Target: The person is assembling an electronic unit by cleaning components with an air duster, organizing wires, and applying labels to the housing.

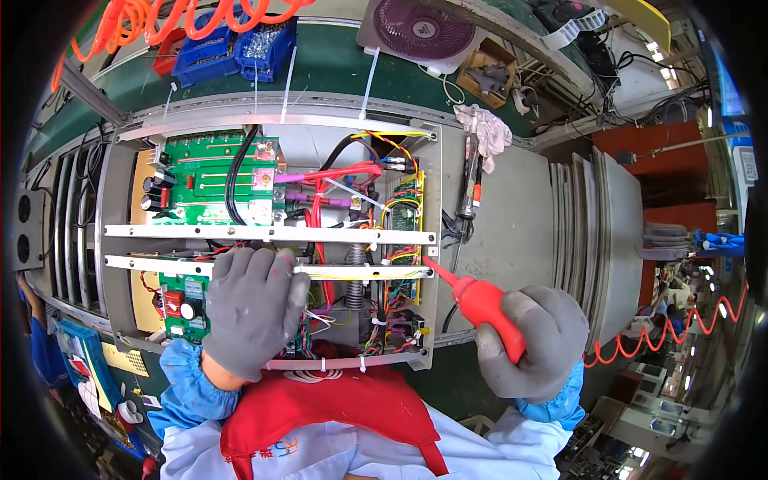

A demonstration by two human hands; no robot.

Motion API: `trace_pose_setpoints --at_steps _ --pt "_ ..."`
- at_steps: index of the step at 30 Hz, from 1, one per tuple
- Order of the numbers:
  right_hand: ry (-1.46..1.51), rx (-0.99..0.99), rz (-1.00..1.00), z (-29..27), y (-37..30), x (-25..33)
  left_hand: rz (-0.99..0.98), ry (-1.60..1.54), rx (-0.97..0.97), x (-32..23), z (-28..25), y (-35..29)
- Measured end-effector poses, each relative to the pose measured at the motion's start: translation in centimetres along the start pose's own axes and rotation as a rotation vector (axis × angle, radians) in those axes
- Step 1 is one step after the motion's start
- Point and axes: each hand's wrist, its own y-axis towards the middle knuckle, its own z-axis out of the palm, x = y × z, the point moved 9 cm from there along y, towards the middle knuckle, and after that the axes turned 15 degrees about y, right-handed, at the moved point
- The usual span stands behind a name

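Before me lies an open metal chassis [122, 189] full of circuit boards and wiring. My left hand [254, 308], in a grey glove, lies over the nearer white bar [384, 273], its fingers bent across the far edge and the fingertips hidden. In my right hand [540, 340], also gloved in grey, is a red squeeze bottle [492, 314] with a long tapered nozzle, gripped by wrapped fingers. The nozzle tip is at the chassis's right wall, close to the bar's end; whether it touches cannot be made out. A second white bar [320, 235] runs parallel, farther off.
Blue bins [264, 50] of small hardware and a purple fan [420, 30] stand at the back. A dark hand tool [470, 176] and a crumpled cloth [490, 136] lie right of the chassis. Grey panels [596, 240] stand farther right. Orange coiled hose [128, 28] hangs overhead.
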Motion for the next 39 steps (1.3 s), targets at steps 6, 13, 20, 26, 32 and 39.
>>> trace_pose_setpoints --at_steps 6,13,20,26,32,39 --pt "-0.036 -0.018 -0.071 0.5 0.7 0.0 -0.014 -0.007 0.017 0.2 0.0 -0.1" --pt "-0.031 -0.004 -0.064 0.7 0.9 -0.3 -0.012 -0.014 0.008 0.3 0.0 0.0" --pt "-0.031 -0.002 -0.063 1.0 1.2 -0.5 -0.013 -0.021 0.026 0.5 0.2 0.1" --pt "-0.024 0.034 -0.086 1.3 2.3 -0.7 0.000 -0.028 0.012 0.6 0.1 0.1" --pt "0.018 0.169 -0.071 1.6 4.4 -0.4 0.003 -0.033 0.017 0.7 0.2 0.2" --pt "-0.001 0.244 -0.149 2.1 5.9 -0.7 -0.002 -0.069 0.089 0.9 0.2 1.2"
